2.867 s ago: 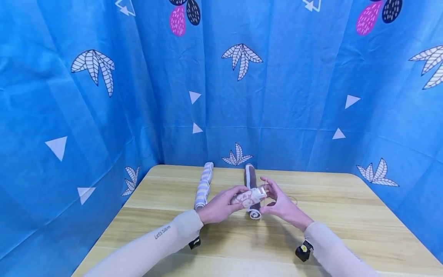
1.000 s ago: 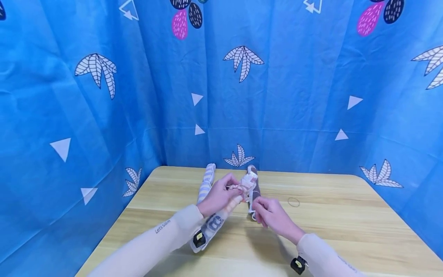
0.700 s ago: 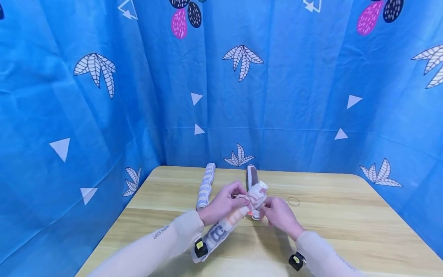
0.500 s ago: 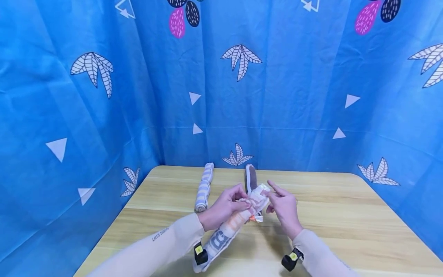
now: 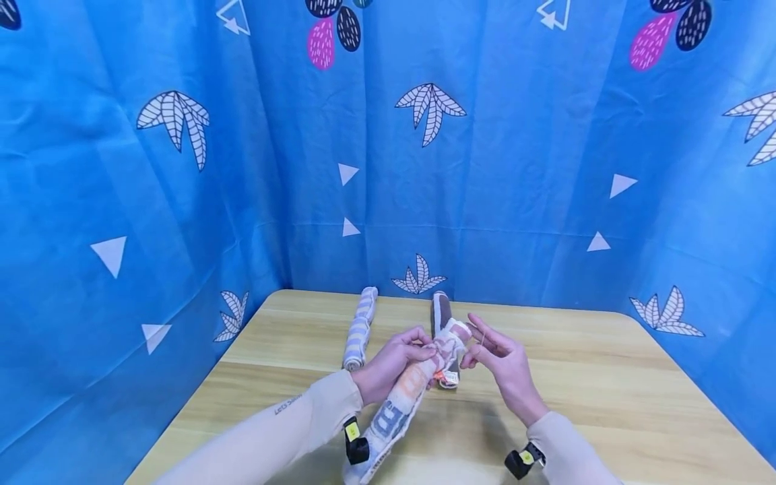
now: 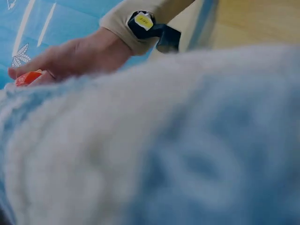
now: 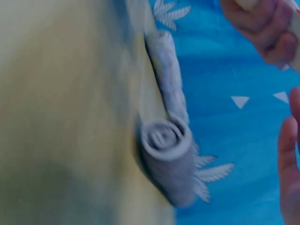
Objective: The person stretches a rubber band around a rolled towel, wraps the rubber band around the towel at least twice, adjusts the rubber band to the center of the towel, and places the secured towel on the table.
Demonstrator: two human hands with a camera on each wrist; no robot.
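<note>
My left hand (image 5: pixel 391 364) pinches a rolled towel (image 5: pixel 412 382), white with blue, orange and pink print, near its upper end. The roll slants down toward me, and a small red-and-white tag (image 5: pixel 447 377) hangs off it. Beside that upper end, my right hand (image 5: pixel 509 369) holds a thin rubber band (image 5: pixel 483 337) stretched between its thumb and fingers. The towel, blurred and close, fills much of the left wrist view, with my right hand (image 6: pixel 79 56) beyond. In the right wrist view my left hand (image 7: pixel 262 30) grips the roll at the upper right.
A striped rolled towel (image 5: pixel 362 327) and a brown rolled towel (image 5: pixel 442 311) lie toward the back of the wooden table (image 5: pixel 606 384). The held towel partly covers the brown one. A blue patterned curtain (image 5: pixel 515 168) encloses the back and sides.
My left hand has turned the towel lengthwise toward me and keeps gripping it. The right hand has risen and opened out a rubber band at the towel's end; the band seen on the table is hidden now.
</note>
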